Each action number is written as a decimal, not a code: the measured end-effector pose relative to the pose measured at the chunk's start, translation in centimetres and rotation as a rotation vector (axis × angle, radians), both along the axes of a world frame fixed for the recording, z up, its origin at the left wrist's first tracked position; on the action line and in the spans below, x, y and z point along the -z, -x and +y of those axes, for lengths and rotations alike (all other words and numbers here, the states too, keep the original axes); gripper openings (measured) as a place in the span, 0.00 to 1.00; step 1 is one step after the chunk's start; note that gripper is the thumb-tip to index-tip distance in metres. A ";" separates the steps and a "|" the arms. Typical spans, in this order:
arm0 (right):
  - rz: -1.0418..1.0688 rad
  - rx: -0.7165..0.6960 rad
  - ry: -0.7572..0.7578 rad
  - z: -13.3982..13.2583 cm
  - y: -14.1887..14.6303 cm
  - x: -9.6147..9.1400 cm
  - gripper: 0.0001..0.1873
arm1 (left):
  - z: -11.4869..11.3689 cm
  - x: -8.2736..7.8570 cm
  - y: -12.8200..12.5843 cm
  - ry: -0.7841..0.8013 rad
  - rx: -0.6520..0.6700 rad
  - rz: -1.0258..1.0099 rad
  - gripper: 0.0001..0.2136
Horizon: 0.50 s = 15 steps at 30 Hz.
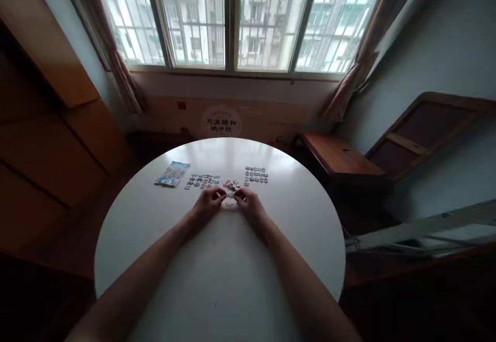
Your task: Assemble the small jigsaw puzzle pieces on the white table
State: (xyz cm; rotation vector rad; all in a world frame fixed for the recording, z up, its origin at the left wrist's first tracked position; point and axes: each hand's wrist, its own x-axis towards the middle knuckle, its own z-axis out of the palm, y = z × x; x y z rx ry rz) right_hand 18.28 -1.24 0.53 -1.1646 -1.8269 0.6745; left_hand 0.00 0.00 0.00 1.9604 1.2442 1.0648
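My left hand and my right hand face each other over a white round table, fingers bent into pinches. Between their fingertips is a small bluish jigsaw piece, with each hand at one side of it. Just beyond the fingers lies a heap of loose jigsaw pieces. Spread pieces lie in rough rows to the left, and more pieces form rows on the right. A few tiny pieces rest between my wrists; their detail is too small to make out.
A colourful picture sheet or packet lies at the table's left. The round white table has a curved edge. Beyond stand a wooden side table at right, cabinets at left, and a barred window ahead.
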 end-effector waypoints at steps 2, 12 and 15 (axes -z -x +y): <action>-0.001 0.004 -0.001 0.1 0.0 0.1 0.05 | -0.1 -0.1 0.0 -0.008 0.004 0.000 0.09; -0.005 -0.007 -0.011 0.1 -0.1 0.2 0.06 | -0.5 -0.7 0.1 -0.049 0.038 -0.019 0.09; -0.004 -0.010 -0.014 0.1 -0.1 0.1 0.06 | -0.5 -0.8 0.1 -0.050 0.029 -0.030 0.09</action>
